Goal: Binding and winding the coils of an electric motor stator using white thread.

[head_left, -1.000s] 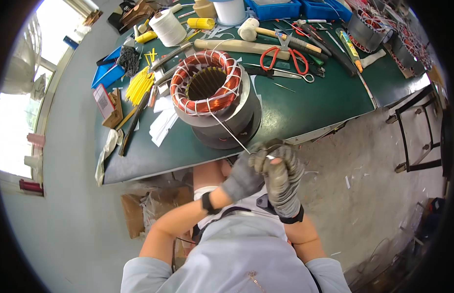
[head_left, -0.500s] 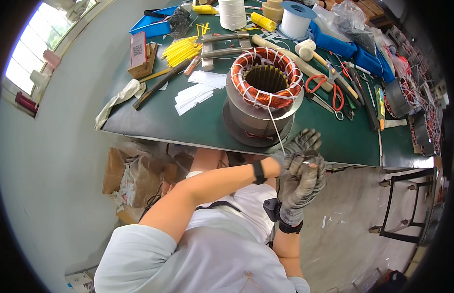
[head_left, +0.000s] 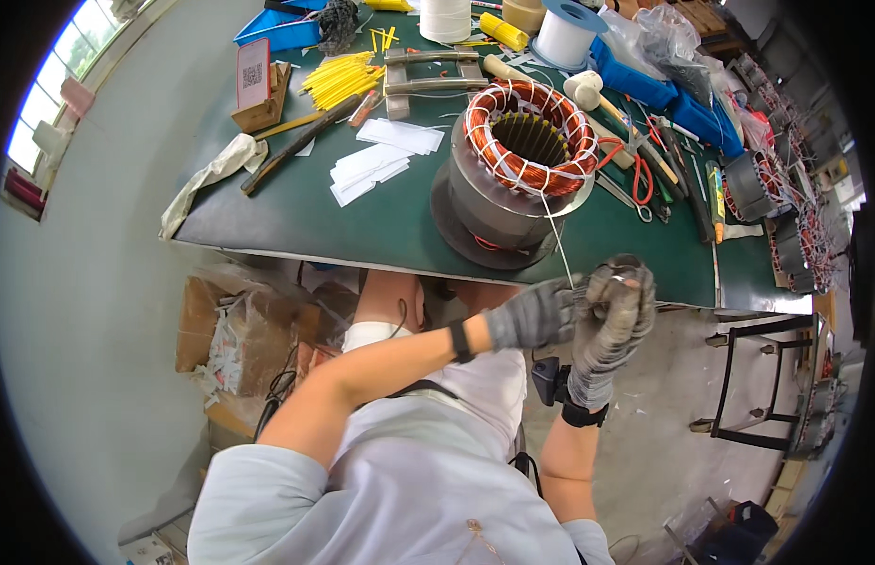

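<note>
A motor stator point(head_left: 518, 202) with a ring of copper windings point(head_left: 530, 141) stands upright near the table's front edge. White lacing cord wraps the windings, and a taut length of cord point(head_left: 557, 235) runs down from the front to my hands. Both hands wear grey gloves and meet just off the table edge. My left hand point(head_left: 536, 315), a little blurred, has its fingers closed around the cord's lower end. Beside it my right hand point(head_left: 615, 306) is raised in a closed fist; a small shiny bit shows at its fingers, too small to name.
White paper slips point(head_left: 372, 169), yellow strips point(head_left: 341, 82) and a dark bar point(head_left: 296, 146) lie left of the stator. Red-handled scissors point(head_left: 635, 179), a mallet point(head_left: 584, 89) and blue bins point(head_left: 635, 80) are to its right. A black-framed cart point(head_left: 729, 381) stands on the floor at right.
My left hand has drawn back down and left from over the right one. My right fist has moved slightly right and up. The view has shifted, and the stator sits slightly further right and higher.
</note>
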The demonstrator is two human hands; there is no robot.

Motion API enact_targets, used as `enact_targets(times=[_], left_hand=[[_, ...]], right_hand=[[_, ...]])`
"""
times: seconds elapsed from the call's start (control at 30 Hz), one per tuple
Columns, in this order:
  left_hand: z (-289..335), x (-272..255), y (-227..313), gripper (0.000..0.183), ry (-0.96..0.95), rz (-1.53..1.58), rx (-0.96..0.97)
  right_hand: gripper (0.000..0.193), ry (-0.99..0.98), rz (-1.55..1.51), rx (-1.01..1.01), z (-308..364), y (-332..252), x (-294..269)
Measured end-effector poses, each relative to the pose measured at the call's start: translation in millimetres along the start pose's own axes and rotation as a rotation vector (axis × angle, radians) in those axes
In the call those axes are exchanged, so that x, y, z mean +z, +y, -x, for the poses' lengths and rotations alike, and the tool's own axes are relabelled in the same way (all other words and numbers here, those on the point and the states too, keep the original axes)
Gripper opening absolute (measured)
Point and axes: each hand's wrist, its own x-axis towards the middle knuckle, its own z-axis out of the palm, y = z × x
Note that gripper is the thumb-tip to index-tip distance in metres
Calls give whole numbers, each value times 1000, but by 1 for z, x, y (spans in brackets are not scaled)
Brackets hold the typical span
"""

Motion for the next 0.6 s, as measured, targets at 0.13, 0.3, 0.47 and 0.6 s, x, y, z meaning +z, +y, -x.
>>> enact_targets(times=[0.13, 0.3, 0.47, 0.6], left_hand=[[29, -67, 47, 19, 190, 9, -383], [11, -166, 45, 26, 404, 714, -996], [-12, -164, 36, 19, 469, 947, -990], [-14, -161, 38, 17, 556, 1154, -1069]], right_hand=[[19, -297, 372, -11, 3, 24, -17], [39, -421, 339, -146, 11, 15, 8], [52, -603, 608, -284, 12, 10, 11], [49, -608, 631, -311, 17, 14, 10]])
